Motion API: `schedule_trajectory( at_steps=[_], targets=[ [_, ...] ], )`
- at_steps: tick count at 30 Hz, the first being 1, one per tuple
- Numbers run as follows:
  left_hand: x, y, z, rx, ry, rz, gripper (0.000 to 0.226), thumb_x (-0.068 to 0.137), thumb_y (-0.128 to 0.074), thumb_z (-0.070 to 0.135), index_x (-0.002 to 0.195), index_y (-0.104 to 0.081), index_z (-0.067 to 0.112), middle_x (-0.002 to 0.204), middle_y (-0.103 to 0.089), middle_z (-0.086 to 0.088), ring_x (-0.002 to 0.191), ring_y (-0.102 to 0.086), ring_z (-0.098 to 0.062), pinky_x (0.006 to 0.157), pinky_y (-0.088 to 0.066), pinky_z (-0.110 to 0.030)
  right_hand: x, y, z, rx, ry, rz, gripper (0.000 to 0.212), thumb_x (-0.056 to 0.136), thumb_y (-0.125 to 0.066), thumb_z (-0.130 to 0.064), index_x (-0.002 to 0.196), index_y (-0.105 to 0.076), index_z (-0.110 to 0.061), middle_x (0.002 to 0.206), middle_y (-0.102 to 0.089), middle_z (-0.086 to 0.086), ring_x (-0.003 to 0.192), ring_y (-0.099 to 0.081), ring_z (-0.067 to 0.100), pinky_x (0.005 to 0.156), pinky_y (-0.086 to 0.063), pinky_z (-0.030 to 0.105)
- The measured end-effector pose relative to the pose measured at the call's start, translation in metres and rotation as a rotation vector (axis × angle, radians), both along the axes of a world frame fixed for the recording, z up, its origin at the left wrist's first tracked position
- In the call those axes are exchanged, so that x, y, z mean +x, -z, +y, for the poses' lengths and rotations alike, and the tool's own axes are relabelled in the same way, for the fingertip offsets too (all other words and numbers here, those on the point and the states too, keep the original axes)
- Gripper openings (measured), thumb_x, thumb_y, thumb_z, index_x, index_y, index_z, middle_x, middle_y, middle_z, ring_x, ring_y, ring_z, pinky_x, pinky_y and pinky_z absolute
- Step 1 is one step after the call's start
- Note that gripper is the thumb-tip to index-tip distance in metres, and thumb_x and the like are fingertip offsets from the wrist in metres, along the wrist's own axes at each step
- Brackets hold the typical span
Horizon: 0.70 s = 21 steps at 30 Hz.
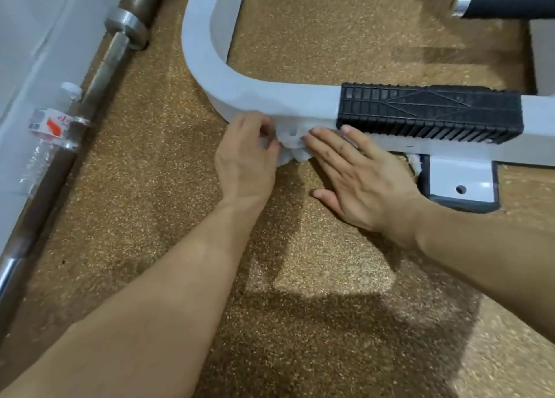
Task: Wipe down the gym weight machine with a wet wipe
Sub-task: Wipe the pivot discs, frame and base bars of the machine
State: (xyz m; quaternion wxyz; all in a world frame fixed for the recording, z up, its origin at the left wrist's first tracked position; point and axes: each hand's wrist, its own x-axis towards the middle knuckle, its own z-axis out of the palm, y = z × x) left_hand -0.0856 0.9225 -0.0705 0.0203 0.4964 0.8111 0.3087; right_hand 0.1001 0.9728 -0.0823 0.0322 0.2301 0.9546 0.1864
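Note:
The weight machine's white base frame (228, 76) curves across the speckled brown floor, with a black ribbed foot pad (429, 110) on its front bar. A crumpled white wet wipe (292, 145) lies against the frame's front face, just left of the pad. My left hand (246, 157) pinches the wipe's left side with curled fingers. My right hand (357, 175) lies flat with straight fingers, its fingertips pressing the wipe's right side against the bar. Part of the wipe is hidden between the two hands.
A steel barbell (99, 76) lies along the white wall at the left, with a clear plastic bottle (48, 127) beside it. A black-gripped handle (504, 2) sticks in at the top right. A white mounting bracket (459, 181) sits under the bar.

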Motion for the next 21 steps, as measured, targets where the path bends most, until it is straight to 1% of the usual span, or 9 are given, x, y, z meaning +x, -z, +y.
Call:
schedule_trajectory(
  at_steps=[2,4,5,7,9,12,15,18,21],
  targets=[
    [0.002,-0.002,0.001,-0.005,-0.162,-0.149,0.014,0.081,-0.073,0.012,0.086,-0.062,0.019,0.089,-0.065,0.005,0.085,-0.058,-0.014,0.08,-0.046,-0.029,-0.014,0.002,-0.003,0.015,0.005,0.012,0.078,0.103,-0.005,-0.056,0.157,0.003,0.0,0.163,0.013,0.016,0.15,0.02,0.025,0.122,0.018,0.044],
    [0.011,-0.005,0.002,-0.03,-0.325,-0.308,0.015,0.083,-0.073,0.017,0.081,-0.06,0.024,0.08,-0.061,0.013,0.082,-0.059,-0.01,0.083,-0.047,-0.026,-0.011,0.002,-0.005,0.022,0.027,0.022,0.078,0.103,-0.005,-0.055,0.157,0.002,0.0,0.162,0.014,0.016,0.15,0.02,0.025,0.122,0.017,0.044],
    [0.018,-0.005,0.002,-0.043,-0.353,-0.351,0.014,0.085,-0.074,0.022,0.081,-0.061,0.026,0.077,-0.06,0.015,0.082,-0.06,-0.01,0.084,-0.048,-0.025,-0.003,0.002,-0.005,0.017,0.046,0.019,0.077,0.104,-0.005,-0.055,0.157,0.0,0.0,0.163,0.013,0.016,0.151,0.018,0.026,0.123,0.015,0.044],
    [0.035,-0.008,0.002,-0.052,-0.291,-0.401,0.009,0.088,-0.074,0.03,0.084,-0.066,0.028,0.08,-0.065,0.015,0.083,-0.064,-0.009,0.084,-0.051,-0.026,0.02,0.001,-0.005,-0.016,0.089,-0.002,0.078,0.103,-0.005,-0.056,0.157,-0.006,-0.001,0.164,0.008,0.017,0.153,0.01,0.027,0.124,0.011,0.045],
    [0.05,-0.012,0.004,-0.023,-0.167,-0.402,0.005,0.09,-0.072,0.032,0.09,-0.069,0.028,0.088,-0.069,0.013,0.084,-0.065,-0.005,0.086,-0.054,-0.027,0.041,0.001,-0.006,-0.051,0.129,-0.006,0.079,0.102,-0.008,-0.058,0.157,-0.013,-0.001,0.165,0.001,0.015,0.155,0.001,0.026,0.125,0.007,0.045],
    [0.057,-0.009,0.003,0.031,-0.038,-0.276,0.008,0.09,-0.072,0.026,0.096,-0.068,0.023,0.097,-0.066,0.009,0.088,-0.064,-0.008,0.087,-0.055,-0.032,0.044,0.0,-0.007,-0.076,0.147,0.012,0.078,0.102,-0.011,-0.057,0.156,-0.017,-0.001,0.165,-0.003,0.013,0.154,-0.003,0.022,0.125,0.006,0.045],
    [0.047,-0.001,-0.007,0.094,0.051,-0.128,0.019,0.088,-0.073,0.02,0.105,-0.065,0.013,0.105,-0.06,0.001,0.095,-0.06,-0.016,0.086,-0.053,-0.033,0.026,0.0,-0.011,-0.057,0.141,-0.012,0.074,0.103,-0.004,-0.053,0.156,-0.009,-0.002,0.162,0.007,0.014,0.154,0.004,0.025,0.124,0.012,0.047],
    [0.031,0.006,-0.019,0.168,0.141,0.063,0.029,0.092,-0.066,0.014,0.121,-0.065,0.006,0.119,-0.06,-0.01,0.112,-0.058,-0.023,0.094,-0.051,-0.032,0.008,0.001,-0.013,-0.008,0.112,-0.009,0.075,0.103,-0.005,-0.052,0.157,-0.005,-0.001,0.162,0.012,0.017,0.154,0.01,0.028,0.121,0.019,0.047],
    [0.018,0.013,-0.032,0.059,0.22,0.255,0.044,0.091,-0.06,0.009,0.135,-0.058,0.004,0.14,-0.05,-0.02,0.127,-0.051,-0.034,0.1,-0.051,-0.043,-0.008,-0.002,-0.012,0.018,0.088,0.03,0.074,0.104,-0.014,-0.05,0.157,-0.007,0.0,0.166,0.004,0.016,0.155,0.006,0.027,0.12,0.02,0.046]
  ],
)
